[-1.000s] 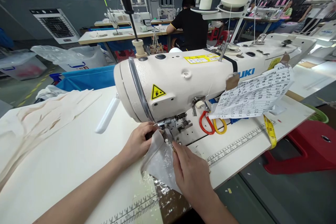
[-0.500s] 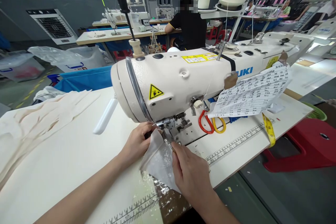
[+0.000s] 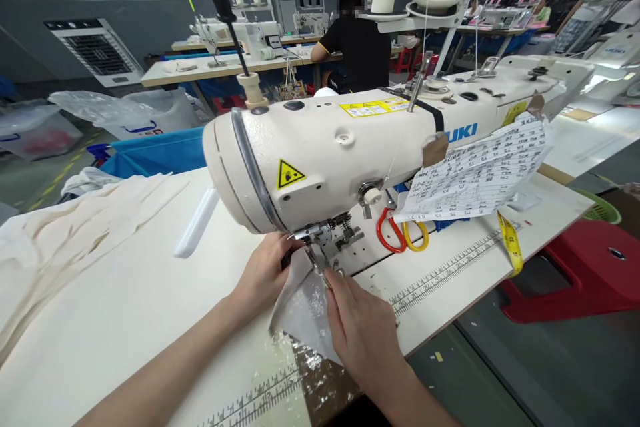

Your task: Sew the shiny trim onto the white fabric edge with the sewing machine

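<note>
Under the head of a white sewing machine, a piece of thin white fabric hangs over the table's near edge. My left hand is closed at the fabric's upper left edge, close to the needle area, its fingertips partly hidden by the machine head. In my right hand, closed over the fabric's right side, is a slim metal tool that looks like tweezers, its tip pointing at the presser foot. The needle itself cannot be made out.
Red-and-yellow-handled scissors lie right of the needle area, beside a handwritten sheet taped to the machine. Pale fabric pieces and a white plastic bar lie left. A yellow tape measure hangs over the right edge, near a red stool.
The view has shifted slightly, so the machine appears a little farther left. Near the needle area, the fabric's upper part has changed shape slightly; both hands keep nearly the same places.
</note>
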The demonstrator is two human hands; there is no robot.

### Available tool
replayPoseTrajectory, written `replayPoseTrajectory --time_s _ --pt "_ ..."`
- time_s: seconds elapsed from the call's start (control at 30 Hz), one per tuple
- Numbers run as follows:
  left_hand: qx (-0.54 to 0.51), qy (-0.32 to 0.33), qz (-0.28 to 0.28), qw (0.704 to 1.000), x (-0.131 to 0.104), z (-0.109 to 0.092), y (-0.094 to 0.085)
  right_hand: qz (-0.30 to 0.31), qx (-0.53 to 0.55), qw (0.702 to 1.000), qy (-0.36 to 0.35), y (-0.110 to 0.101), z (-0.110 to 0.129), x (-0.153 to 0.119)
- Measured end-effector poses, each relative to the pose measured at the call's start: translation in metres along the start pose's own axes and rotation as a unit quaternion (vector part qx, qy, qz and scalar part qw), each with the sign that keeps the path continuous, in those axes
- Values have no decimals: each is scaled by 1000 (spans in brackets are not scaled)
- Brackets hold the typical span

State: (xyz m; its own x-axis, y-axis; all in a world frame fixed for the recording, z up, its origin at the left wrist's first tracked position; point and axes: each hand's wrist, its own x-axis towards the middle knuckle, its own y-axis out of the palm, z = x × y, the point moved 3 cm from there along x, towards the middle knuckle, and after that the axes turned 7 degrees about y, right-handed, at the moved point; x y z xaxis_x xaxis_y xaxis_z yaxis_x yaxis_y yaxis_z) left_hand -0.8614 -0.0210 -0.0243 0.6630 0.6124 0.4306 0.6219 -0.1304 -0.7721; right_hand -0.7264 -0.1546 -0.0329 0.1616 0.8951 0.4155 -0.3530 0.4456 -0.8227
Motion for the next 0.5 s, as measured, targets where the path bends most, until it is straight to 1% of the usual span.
replayPoseTrajectory --time_s 0.17,0.23,0.4,0.5 --pt "-33 -74 12 997 -2 7 -2 3 18 1000 12 1 -2 0" --pt "-42 -86 14 995 -2 8 -3 0 22 1000 18 0 -2 1" --pt "-46 -87 3 995 -2 8 -3 7 5 1000 28 -1 -1 4" --pt "-31 -61 -6 998 -3 8 -3 7 -3 1000 26 0 1 4"
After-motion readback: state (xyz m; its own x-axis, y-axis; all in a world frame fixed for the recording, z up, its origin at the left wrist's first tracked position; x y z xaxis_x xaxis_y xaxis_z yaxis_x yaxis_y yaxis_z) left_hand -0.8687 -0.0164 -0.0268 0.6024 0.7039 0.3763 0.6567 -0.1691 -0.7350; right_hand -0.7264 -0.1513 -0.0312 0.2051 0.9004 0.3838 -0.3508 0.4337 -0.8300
